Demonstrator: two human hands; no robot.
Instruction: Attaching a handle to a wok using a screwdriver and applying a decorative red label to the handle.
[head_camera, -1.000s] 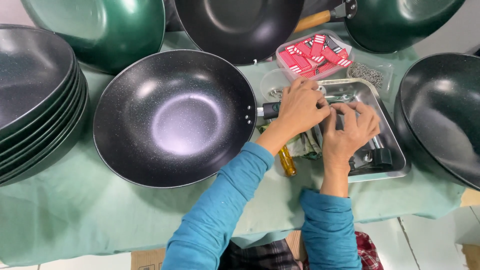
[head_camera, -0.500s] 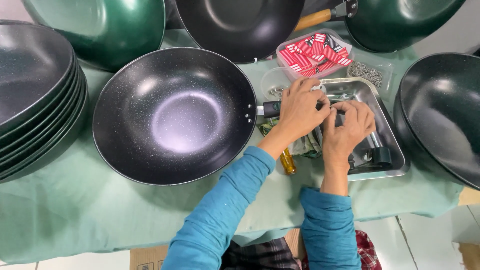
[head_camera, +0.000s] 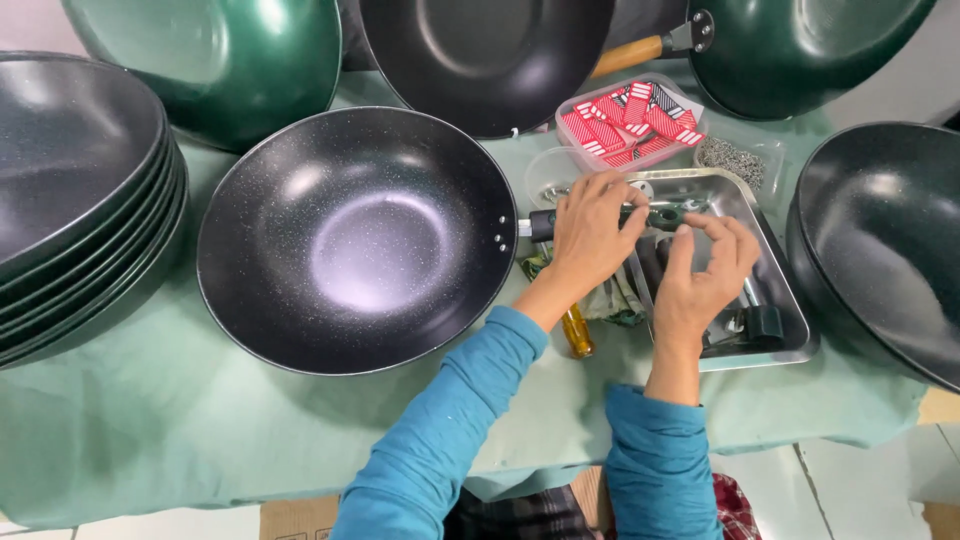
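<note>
Head view: my left hand (head_camera: 590, 235) is curled around a dark handle piece (head_camera: 662, 214) that lines up with the short stub on the black wok (head_camera: 355, 240), sticking out at 3 o'clock from its rim. My fingers cover most of the joint, so I honestly can't see how the two parts meet. My right hand (head_camera: 705, 275) sits just to the right, fingers half bent with the tips touching the far end of that handle piece, more pinching than gripping. Both hands are over a metal tray (head_camera: 790, 320) with more dark parts in it, mostly hidden under my right palm. A yellowish screwdriver handle (head_camera: 577, 335) pokes out below my left wrist, the rest covered. At 12 o'clock from the tray there's a clear box of red packets (head_camera: 625, 122). A stack of woks (head_camera: 70, 200) at 9 o'clock is cut off by the frame, same for the one at 3 o'clock. All of it is on the table's green cloth (head_camera: 150, 430).
</note>
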